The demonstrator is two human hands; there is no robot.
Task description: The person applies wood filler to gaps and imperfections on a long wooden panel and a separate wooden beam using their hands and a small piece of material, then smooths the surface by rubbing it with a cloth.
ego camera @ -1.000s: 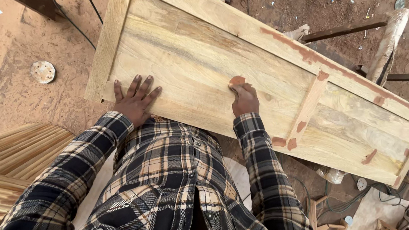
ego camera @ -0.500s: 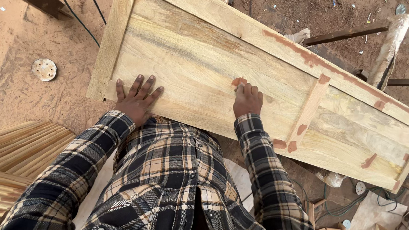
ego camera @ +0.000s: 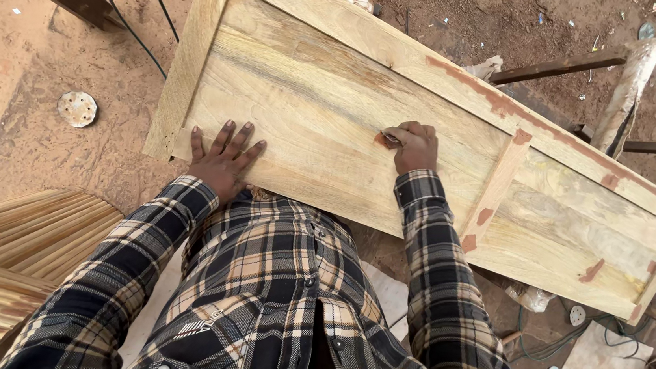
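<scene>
The left hand (ego camera: pixel 223 159) lies flat, fingers spread, on the near edge of a pale wooden panel door (ego camera: pixel 335 106) that stretches across the sandy workshop floor (ego camera: pixel 46 152). The right hand (ego camera: pixel 413 146) is curled around a small putty knife (ego camera: pixel 389 139), pressing reddish filler (ego camera: pixel 381 142) onto the panel's middle.

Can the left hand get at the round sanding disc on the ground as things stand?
Probably yes. The left hand lies flat on the wooden panel near its left edge; the sanding disc lies on the bare ground beyond, nothing between, though it looks a long stretch.
</scene>
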